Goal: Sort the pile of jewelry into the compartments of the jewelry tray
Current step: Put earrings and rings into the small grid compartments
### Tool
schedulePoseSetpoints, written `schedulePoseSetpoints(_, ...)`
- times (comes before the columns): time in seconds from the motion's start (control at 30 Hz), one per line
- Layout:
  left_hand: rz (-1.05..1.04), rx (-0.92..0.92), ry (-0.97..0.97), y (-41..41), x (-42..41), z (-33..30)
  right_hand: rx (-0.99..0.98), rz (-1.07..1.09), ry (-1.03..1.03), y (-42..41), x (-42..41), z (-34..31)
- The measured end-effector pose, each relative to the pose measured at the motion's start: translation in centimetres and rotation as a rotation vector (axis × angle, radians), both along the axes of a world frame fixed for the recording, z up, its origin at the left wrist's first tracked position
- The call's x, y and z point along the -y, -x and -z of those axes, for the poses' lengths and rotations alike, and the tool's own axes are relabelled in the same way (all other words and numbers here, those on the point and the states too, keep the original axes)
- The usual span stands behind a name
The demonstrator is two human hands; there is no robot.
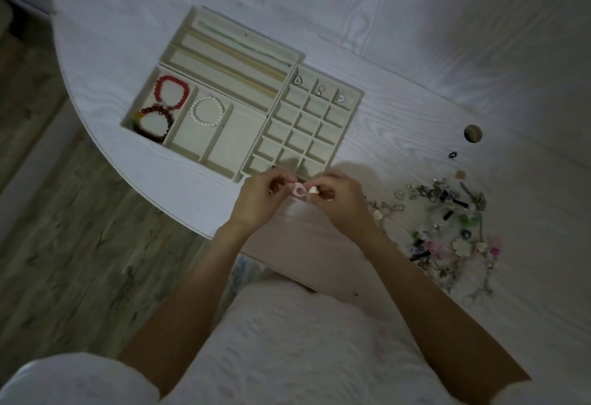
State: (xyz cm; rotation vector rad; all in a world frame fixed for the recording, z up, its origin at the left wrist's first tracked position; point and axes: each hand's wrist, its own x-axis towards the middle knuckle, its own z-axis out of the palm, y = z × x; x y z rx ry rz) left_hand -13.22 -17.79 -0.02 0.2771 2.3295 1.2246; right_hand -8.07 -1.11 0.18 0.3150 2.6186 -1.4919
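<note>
Left of everything else, the beige, velvet-lined jewelry tray [220, 62] is seen on the white wood-grain tabletop [415, 52]; a red beaded bracelet [171, 92] and a dark red beaded bracelet [155, 123] lie in its leftmost bracelet compartment, a white pearl bracelet [208, 114] in the next one, and three small silver pieces in the top row of the small-square grid at the tray's right. Just below the grid's near edge, a pink heart-shaped ring [299, 189] is pinched by the curled fingers of the left hand [260, 199], while a small cream-coloured piece [313, 191], touching the ring, is pinched by the right hand [339, 201]. The step in hand is judged to be the pulling apart of two pieces; next, each would need to be set into a free square of the grid. Well right of the tray, the tangled pile of mixed jewelry [447, 228] is left unsorted.
</note>
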Motion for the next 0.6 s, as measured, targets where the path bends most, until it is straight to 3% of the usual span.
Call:
schedulePoseSetpoints(0.17, 0.161, -0.277, 0.137, 1.2, -0.1, 0.3, -0.078, -0.131, -0.335, -0.1, 0.6, 0.5)
schedulePoseSetpoints(0.3, 0.286, -0.450, 0.180, 1.5, -0.4, 0.7, -0.150, -0.144, -0.414, -0.1, 0.7, 0.2)
schedulePoseSetpoints(0.47, 0.215, -0.649, 0.200, 2.1, 0.5, 0.9, -0.238, -0.121, -0.525, -0.3, -0.4, 0.3)
schedulePoseSetpoints(0.6, 0.328, -0.744, 0.266, 1.4, 1.3, 0.7, -0.226, -0.185, -0.568, -0.1, -0.2, 0.5)
